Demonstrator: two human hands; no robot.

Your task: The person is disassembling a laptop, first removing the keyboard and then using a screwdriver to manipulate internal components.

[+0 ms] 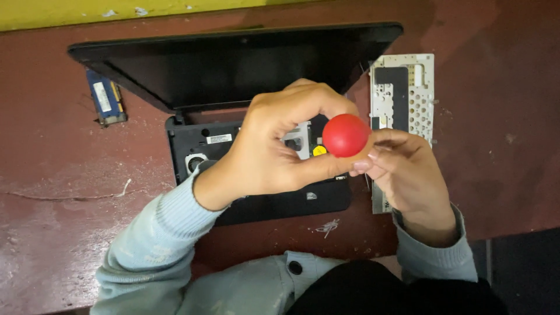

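Note:
A round red ball-shaped knob [345,135] is held up over an opened black laptop [233,70] on a dark red table [58,192]. My left hand [274,149] curls around it from the left, thumb and fingers touching the red piece. My right hand [408,169] meets it from the right, fingertips against its lower side. What lies below the red piece is hidden by both hands. The laptop's base [198,146] has its cover off, with inner parts and a yellow sticker [319,150] showing.
A pale perforated metal keyboard plate [402,99] lies right of the laptop. A small blue memory module [105,104] sits at the far left. A yellow wall edge [87,11] runs along the top. A scratch [70,195] crosses the tabletop.

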